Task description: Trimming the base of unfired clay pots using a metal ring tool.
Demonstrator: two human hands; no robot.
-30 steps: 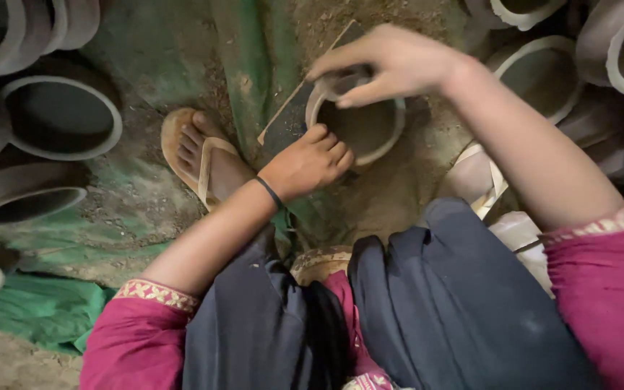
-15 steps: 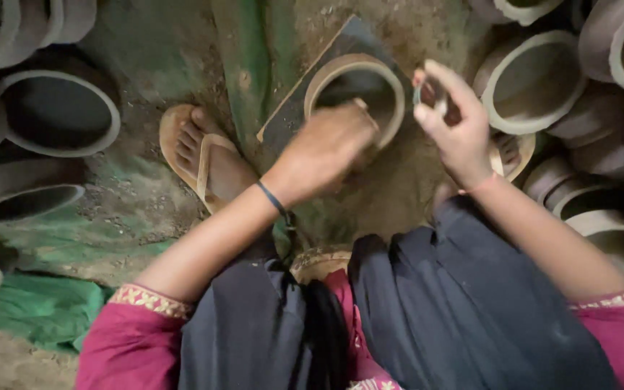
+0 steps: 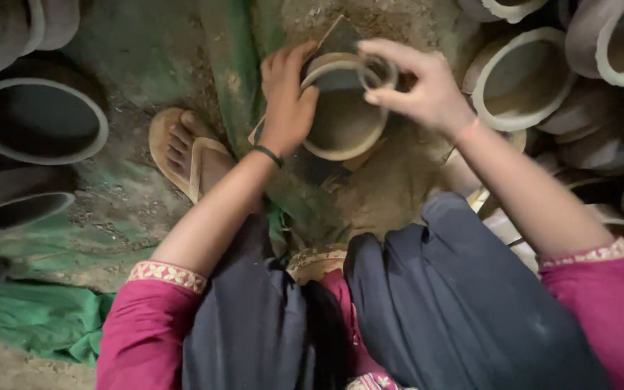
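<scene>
A: What does each hand hold?
B: The right hand (image 3: 427,90) pinches a small ring-shaped piece (image 3: 378,72) between thumb and fingertips, poised over the rim of the clay pot (image 3: 341,123) at about 1 o'clock. The left hand (image 3: 287,101) is closed lightly over the pot's rim at 9 o'clock, steadying it.

A: Where does the pot sit?
B: On the earthen ground (image 3: 391,188) at 12 o'clock from the seated person, partly over a flat board (image 3: 337,36).

A: How far along does the work appear?
B: The pot is fully formed; the handwork at its rim looks under way, not finished. Rows of similar pots (image 3: 521,79) stand at 2 o'clock, larger ones (image 3: 41,119) at 10 o'clock. A sandalled foot (image 3: 189,152) rests at 9 o'clock.
</scene>
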